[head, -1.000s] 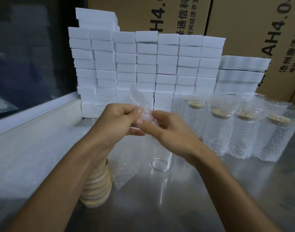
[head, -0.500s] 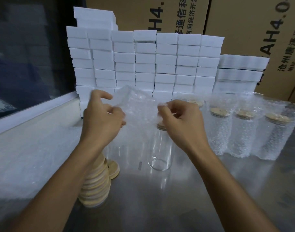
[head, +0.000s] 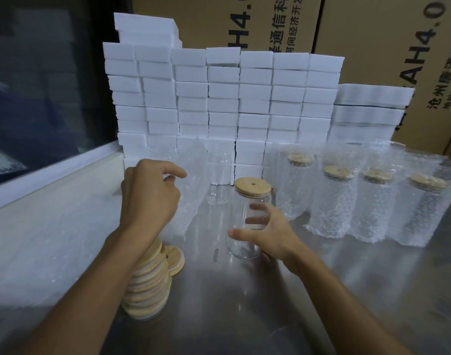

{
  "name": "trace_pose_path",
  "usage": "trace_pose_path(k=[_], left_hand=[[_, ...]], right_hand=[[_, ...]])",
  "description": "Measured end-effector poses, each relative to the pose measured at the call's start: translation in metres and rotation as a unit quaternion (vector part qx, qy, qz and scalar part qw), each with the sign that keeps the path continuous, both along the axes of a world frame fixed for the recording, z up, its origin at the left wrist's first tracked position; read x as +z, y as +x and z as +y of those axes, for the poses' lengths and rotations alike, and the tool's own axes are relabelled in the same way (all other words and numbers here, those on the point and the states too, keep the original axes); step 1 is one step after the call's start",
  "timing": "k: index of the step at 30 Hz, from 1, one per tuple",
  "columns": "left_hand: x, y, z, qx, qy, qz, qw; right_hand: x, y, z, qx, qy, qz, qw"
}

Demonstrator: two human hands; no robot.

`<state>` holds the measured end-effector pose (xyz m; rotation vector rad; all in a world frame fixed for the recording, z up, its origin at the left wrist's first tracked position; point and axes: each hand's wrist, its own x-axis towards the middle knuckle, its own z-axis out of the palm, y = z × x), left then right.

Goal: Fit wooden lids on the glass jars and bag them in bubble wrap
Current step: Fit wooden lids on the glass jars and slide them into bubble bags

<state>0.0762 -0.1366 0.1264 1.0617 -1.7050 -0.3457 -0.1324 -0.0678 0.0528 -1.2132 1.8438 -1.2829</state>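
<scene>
A clear glass jar (head: 245,242) with a wooden lid (head: 252,186) stands upright on the steel table (head: 245,303). My right hand (head: 270,231) is spread right beside it, fingers apart across its front; whether they touch the glass I cannot tell. My left hand (head: 149,196) pinches the top edge of a bubble wrap bag (head: 191,201), which hangs down left of the jar. An empty jar without a lid (head: 218,175) stands behind. A tall stack of wooden lids (head: 150,285) is partly hidden under my left forearm, with one loose lid (head: 175,257) beside it.
Several lidded jars in bubble wrap (head: 334,208) stand in a row at the right. A wall of white foam blocks (head: 219,98) lines the back, with cardboard boxes (head: 373,47) behind. Loose bubble wrap (head: 40,239) covers the table's left side by the window sill.
Both hands were pulling the bag open above the jar. My right hand has let go and dropped to the lidded jar. My left hand keeps the bag, off to the left.
</scene>
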Motion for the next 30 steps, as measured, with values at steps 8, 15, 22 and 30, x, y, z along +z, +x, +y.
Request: trace_pose_path(k=[8, 15, 22, 30], left_hand=[[-0.006, -0.008, 0.006, -0.039, 0.074, -0.132, 0.988], [-0.014, -0.017, 0.003, -0.103, 0.023, -0.131, 0.986], [-0.01, -0.021, 0.009, -0.141, 0.06, -0.094, 0.984], [0.001, -0.017, 0.016, -0.175, 0.038, -0.044, 0.983]], right_hand=[[0.052, 0.023, 0.012, 0.066, -0.11, -0.247, 0.96], [0.092, 0.065, 0.03, 0.226, -0.107, -0.491, 0.834], [0.087, 0.059, 0.028, 0.203, -0.156, -0.526, 0.811], [0.079, 0.055, 0.015, 0.129, -0.174, -0.409, 0.887]])
